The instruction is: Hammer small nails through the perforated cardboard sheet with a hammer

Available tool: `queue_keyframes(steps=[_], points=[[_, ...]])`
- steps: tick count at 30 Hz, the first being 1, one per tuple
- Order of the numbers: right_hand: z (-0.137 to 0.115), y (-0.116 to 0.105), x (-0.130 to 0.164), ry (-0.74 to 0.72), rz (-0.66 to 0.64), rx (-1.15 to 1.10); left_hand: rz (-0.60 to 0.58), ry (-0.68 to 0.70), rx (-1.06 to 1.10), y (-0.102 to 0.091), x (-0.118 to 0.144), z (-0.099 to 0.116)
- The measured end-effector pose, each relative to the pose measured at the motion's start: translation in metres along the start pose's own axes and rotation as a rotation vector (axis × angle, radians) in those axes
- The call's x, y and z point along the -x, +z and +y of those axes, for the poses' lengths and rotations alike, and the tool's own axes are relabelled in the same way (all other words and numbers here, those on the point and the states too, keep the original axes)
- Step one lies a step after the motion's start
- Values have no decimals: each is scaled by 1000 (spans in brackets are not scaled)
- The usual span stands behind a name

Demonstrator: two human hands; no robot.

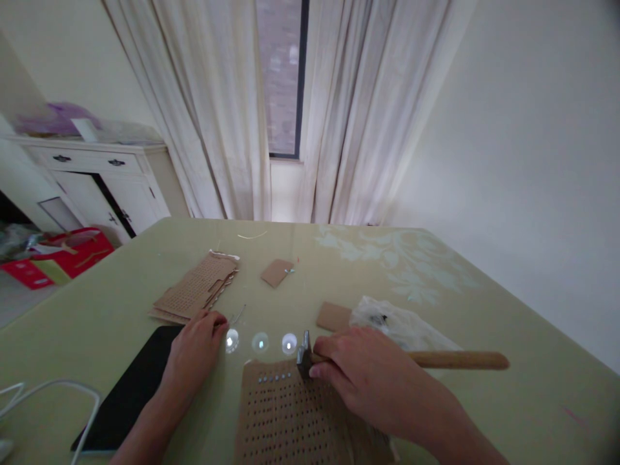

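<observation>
My right hand [361, 374] grips a hammer close to its metal head [304, 359], and the wooden handle [460, 360] sticks out to the right. The head rests at the top edge of a perforated cardboard sheet [285, 420] that lies in front of me, with a row of small nails along that edge. My left hand [196, 352] lies on the table to the left of the sheet, fingers curled at a thin nail or wire [238, 316]; whether it pinches it I cannot tell. Its wrist lies over a black tablet [130, 387].
A stack of perforated cardboard pieces [196, 290] lies beyond my left hand. Small cardboard pieces [277, 272] [333, 316] and a clear plastic bag [397, 323] sit further back. White cables [43, 394] lie at the left edge. A white cabinet [97, 181] and red boxes [62, 255] stand left.
</observation>
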State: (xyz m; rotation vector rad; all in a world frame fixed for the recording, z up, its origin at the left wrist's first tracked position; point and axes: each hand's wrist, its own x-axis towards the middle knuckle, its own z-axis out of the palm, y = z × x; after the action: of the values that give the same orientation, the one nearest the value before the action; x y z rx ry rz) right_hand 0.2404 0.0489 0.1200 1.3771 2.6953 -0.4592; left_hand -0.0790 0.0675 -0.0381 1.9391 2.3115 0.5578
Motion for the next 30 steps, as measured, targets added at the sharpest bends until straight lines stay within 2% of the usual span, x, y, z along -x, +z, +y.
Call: queue_keyframes(steps=[5,8,11,13,15,17,19,23,27,30], points=[[1,0,1,-16,15,7,30,22,-21,-5,3,3],[2,2,1,-14,31,8,72,19,23,-13,6,13],[2,3,1,-25,52,17,92,78,224,-29,17,37],[3,3,0,-30,61,23,87,136,514,-43,29,60],[3,3,0,-27,60,22,58,157,637,-54,41,84],[3,3,1,-23,55,22,37,145,719,-58,50,103],[3,3,1,-24,50,30,-24,119,804,-55,54,113],[3,2,1,-21,39,30,-189,144,870,-40,58,111],[4,1,-2,-22,31,16,-172,251,783,-35,61,103],[6,3,-2,-28,35,1,-183,261,752,-34,60,100]])
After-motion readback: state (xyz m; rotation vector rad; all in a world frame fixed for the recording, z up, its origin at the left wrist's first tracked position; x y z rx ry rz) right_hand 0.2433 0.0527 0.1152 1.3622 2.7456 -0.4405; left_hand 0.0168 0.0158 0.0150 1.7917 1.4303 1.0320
